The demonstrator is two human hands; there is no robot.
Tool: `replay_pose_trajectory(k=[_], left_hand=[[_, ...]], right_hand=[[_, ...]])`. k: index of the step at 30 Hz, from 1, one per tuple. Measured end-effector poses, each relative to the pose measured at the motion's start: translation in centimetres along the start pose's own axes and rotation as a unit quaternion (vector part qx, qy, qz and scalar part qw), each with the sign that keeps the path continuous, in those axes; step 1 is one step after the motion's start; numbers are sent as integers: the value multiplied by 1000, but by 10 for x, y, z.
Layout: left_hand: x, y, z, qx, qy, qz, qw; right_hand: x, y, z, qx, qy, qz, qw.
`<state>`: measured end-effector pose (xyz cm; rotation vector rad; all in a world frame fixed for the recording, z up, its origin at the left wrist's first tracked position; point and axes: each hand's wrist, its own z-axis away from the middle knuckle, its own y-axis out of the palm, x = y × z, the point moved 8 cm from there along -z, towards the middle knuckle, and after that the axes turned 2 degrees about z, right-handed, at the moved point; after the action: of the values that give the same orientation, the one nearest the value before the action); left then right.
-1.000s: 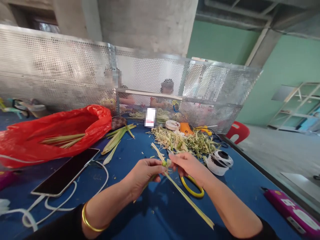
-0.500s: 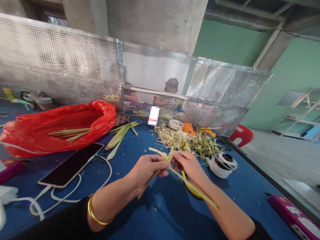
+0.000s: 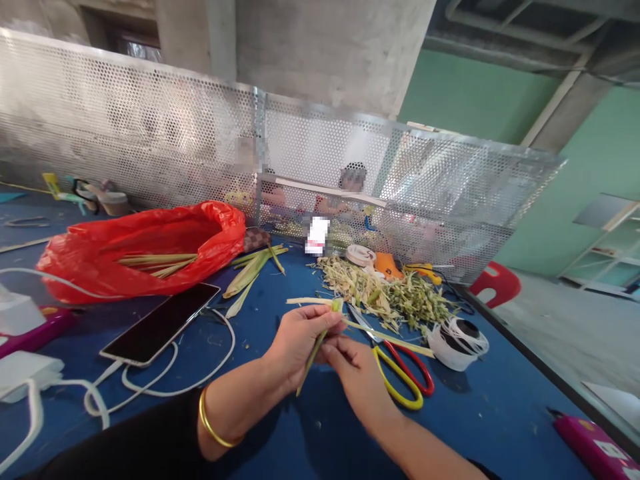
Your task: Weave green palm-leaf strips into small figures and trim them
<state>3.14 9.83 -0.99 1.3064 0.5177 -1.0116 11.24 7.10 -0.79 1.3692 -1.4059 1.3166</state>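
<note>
Pale green leaf strips (image 3: pixel 337 306), folded into a small knot, are pinched between the thumb and fingers of my left hand (image 3: pixel 300 337). From the knot one strip points left, one runs right over the scissors, and one hangs down below my fingers. My right hand (image 3: pixel 357 373) is just below and right of the knot, its fingertips closed together by the hanging strip (image 3: pixel 311 369); the exact grip is partly hidden. Scissors (image 3: pixel 403 375) with one yellow and one red handle lie on the blue table beside my right hand, blades partly under a strip.
A pile of leaf scraps (image 3: pixel 400 293) lies beyond my hands, with a white thread spool (image 3: pixel 457 343) at its right. On the left are a red plastic bag (image 3: pixel 145 233) holding strips, a tablet-like device (image 3: pixel 163 325) and white cables (image 3: pixel 233 347). Perforated metal panels (image 3: pixel 320 147) stand behind.
My right hand has moved down from the top of the knot to below it, uncovering the scissors. The long strip now points right instead of lying along my right forearm. The view has shifted slightly.
</note>
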Motion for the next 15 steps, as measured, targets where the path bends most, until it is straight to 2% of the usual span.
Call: replay_pose_trajectory(k=[2,5,10,15], left_hand=[[-3,-1,0,-8,6,-8,1000],[-4,3,1,17,14,-11,1000],[4,6,3,24,-4,-4,1000],[-3,1,1,14,36,-68,997]], right_hand=[[-1,1,-1,8,1,-8,1000],[-1,-2,-2,1,23,-47,999],[-3,-3,-2,-10,73,-119,990],[1,-4,-1,17,41,-97,994]])
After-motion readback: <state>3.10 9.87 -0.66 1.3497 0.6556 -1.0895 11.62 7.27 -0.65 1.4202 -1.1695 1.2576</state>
